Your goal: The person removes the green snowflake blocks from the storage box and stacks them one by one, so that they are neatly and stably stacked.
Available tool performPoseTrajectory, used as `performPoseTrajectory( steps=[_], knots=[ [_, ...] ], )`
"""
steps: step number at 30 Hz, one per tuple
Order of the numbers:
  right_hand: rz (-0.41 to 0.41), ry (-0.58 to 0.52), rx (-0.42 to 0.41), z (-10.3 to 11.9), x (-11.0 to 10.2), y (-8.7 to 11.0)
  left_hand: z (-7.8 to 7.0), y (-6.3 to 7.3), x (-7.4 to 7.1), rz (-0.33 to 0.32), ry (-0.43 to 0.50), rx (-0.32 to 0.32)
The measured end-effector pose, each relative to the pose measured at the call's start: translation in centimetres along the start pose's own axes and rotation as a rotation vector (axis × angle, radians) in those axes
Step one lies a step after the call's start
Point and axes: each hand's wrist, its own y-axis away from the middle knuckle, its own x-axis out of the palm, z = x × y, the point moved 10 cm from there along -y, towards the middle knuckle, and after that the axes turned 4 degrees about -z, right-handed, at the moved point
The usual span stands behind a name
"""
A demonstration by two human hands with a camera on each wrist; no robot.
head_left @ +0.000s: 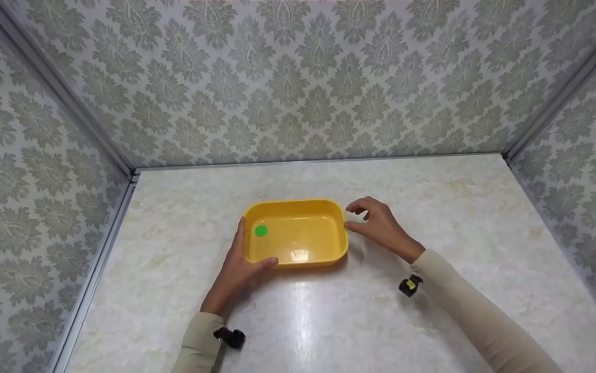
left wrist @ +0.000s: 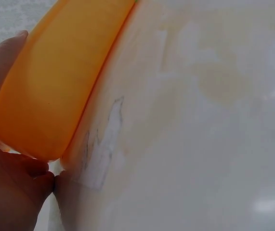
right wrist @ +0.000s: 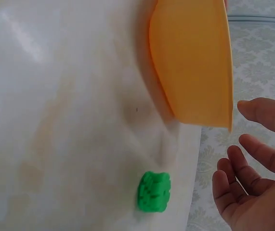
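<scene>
A yellow plastic tub (head_left: 298,202) with rounded corners stands on the table. Inside it, at the left end, lies a flat round green piece (head_left: 260,231). My left hand (head_left: 240,264) grips the tub's near left corner, thumb along the front rim and fingers against the left wall. Just off the right end is my right hand (head_left: 378,228), fingers loosely bent and holding nothing. The right wrist view shows a green piece with a notched edge (right wrist: 154,191) on the table near this hand; in the head view that spot is hidden behind the hand.
The pale marbled table (head_left: 173,311) meets patterned wall panels (head_left: 287,83) at the back and both sides. Metal framing (head_left: 116,202) runs along the left edge. Small black cameras sit at both wrists.
</scene>
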Motion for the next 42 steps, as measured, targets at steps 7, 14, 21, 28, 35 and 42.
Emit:
performPoseTrajectory(
  steps=[7,14,21,28,35,42],
  knots=[
    [0.042,-0.033,-0.074,2.7,2.1,-1.2,0.0,-0.1,-0.1,-0.001,-0.006,0.001],
    [0.072,-0.042,-0.138,4.9,4.1,-1.9,-0.2,-0.2,-0.1,0.008,0.002,0.011],
    [0.172,-0.074,-0.135,5.8,6.8,-2.6,0.1,-0.2,-0.2,0.001,-0.002,-0.015],
    [0.231,-0.037,-0.096,5.8,9.5,-3.5,0.2,-0.3,-0.2,-0.001,0.001,-0.013],
    [0.279,-0.022,-0.045,6.1,11.5,-3.8,0.2,-0.2,0.0,0.003,0.012,-0.021],
    [0.298,0.014,-0.083,6.8,13.0,-4.5,0.0,0.0,0.1,0.007,0.003,-0.008]
  ],
)
